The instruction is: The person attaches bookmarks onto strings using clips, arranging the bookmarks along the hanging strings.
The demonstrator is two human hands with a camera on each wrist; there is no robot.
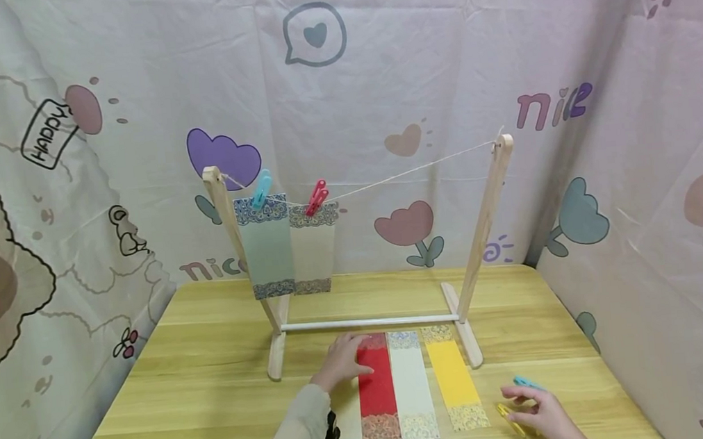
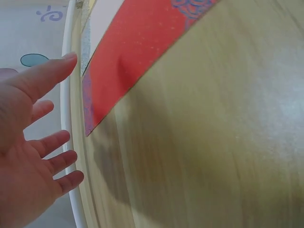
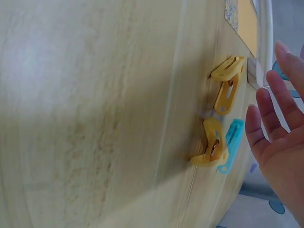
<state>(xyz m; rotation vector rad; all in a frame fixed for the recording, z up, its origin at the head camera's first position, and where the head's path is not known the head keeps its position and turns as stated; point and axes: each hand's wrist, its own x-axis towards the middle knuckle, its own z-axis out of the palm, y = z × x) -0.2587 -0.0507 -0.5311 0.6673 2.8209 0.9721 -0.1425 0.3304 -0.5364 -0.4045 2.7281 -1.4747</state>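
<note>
On the table lie a red paper strip (image 1: pixel 376 386), a whitish one (image 1: pixel 413 385) and a yellow one (image 1: pixel 453 376), all with lace-patterned ends. My left hand (image 1: pixel 341 361) is at the upper left edge of the red strip, fingers spread and holding nothing; the left wrist view shows its palm bare. To the right, my right hand (image 1: pixel 547 417) hovers over the clothespins with loosely bent fingers. Below it the right wrist view shows two yellow clothespins (image 3: pixel 213 145) and a blue clothespin (image 3: pixel 235 130), all lying on the wood. That palm holds nothing.
Behind the strips stands a wooden frame (image 1: pixel 484 225) with a string (image 1: pixel 410 173). A pale green strip (image 1: pixel 269 254) hangs from a blue clothespin (image 1: pixel 262 190), a beige strip (image 1: pixel 314 250) from a red clothespin (image 1: pixel 317 198). A printed curtain (image 1: pixel 340 95) surrounds the table.
</note>
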